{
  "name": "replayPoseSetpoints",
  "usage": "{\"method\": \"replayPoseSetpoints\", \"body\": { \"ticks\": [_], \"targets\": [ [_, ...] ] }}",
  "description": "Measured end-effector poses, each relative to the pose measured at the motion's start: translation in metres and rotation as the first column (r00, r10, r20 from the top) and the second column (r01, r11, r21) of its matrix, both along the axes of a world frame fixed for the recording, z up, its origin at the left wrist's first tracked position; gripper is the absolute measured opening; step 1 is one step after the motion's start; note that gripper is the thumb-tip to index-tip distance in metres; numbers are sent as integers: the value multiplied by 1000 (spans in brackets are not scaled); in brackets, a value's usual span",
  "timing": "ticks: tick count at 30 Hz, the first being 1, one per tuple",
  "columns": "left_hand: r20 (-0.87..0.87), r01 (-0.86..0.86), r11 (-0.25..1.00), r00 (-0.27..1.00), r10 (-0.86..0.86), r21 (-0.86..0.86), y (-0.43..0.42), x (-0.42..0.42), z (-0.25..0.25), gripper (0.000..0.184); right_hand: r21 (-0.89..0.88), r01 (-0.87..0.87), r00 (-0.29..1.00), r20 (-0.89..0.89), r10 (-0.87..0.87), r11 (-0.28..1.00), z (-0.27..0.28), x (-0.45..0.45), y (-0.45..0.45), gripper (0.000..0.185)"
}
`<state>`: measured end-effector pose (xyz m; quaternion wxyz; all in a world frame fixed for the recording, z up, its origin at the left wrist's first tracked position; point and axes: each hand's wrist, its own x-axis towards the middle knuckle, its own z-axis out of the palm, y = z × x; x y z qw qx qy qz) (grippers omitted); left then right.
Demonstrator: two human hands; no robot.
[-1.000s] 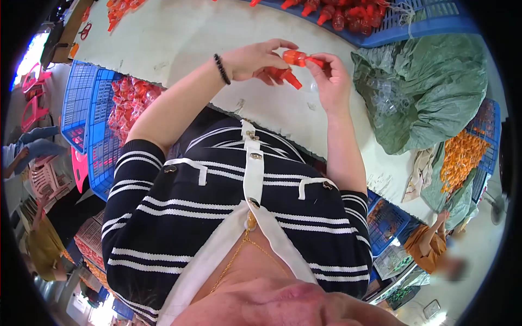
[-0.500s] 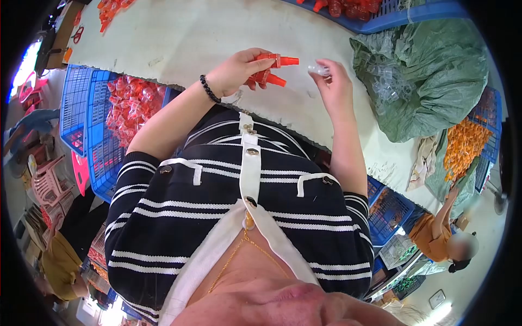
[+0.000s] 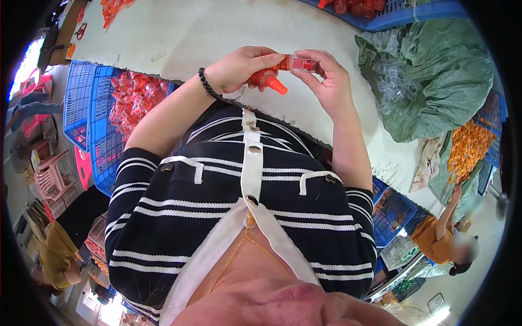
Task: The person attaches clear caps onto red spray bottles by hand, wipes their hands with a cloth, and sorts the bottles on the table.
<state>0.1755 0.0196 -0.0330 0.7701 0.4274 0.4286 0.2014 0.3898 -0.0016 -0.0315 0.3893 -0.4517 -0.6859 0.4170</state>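
My left hand (image 3: 239, 69), with a dark beaded bracelet at the wrist, is closed around two small red bottles with pointed nozzles. The lower bottle (image 3: 275, 83) sticks out below the fingers, its nozzle angled down to the right. Of the upper bottle (image 3: 284, 62), only a part shows past my thumb. Over that one's nozzle sits a clear cap (image 3: 303, 63), pinched between the thumb and fingers of my right hand (image 3: 331, 81). Through the clear plastic the red tip is visible. Both hands are above the white table (image 3: 206, 32), close to its near edge.
A green sack (image 3: 435, 98) holding clear caps (image 3: 389, 87) lies at right. Blue crates (image 3: 100, 136) with red pieces (image 3: 133, 100) stand at left; another blue crate (image 3: 402, 16) is at the far edge. Orange pieces (image 3: 470, 146) lie near a co-worker (image 3: 435, 233).
My right hand has moved left with the clear cap, which now covers the upper bottle's nozzle. The left hand keeps its hold on both bottles.
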Motion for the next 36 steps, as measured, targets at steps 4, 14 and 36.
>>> {"method": "replayPoseSetpoints", "body": {
  "ticks": [4,14,36],
  "targets": [
    [-159,71,955,987,-26,289,-4,3,4,36,-216,58,981,-170,-96,975,-8,-4,-2,29],
    [-493,506,8,836,241,862,-12,12,-17,35,-802,-152,819,-429,-381,577,-37,12,-14,32],
    [-93,-457,886,881,463,77,9,9,-28,39,604,275,189,729,-658,748,-45,111,46,31]
  ]
}}
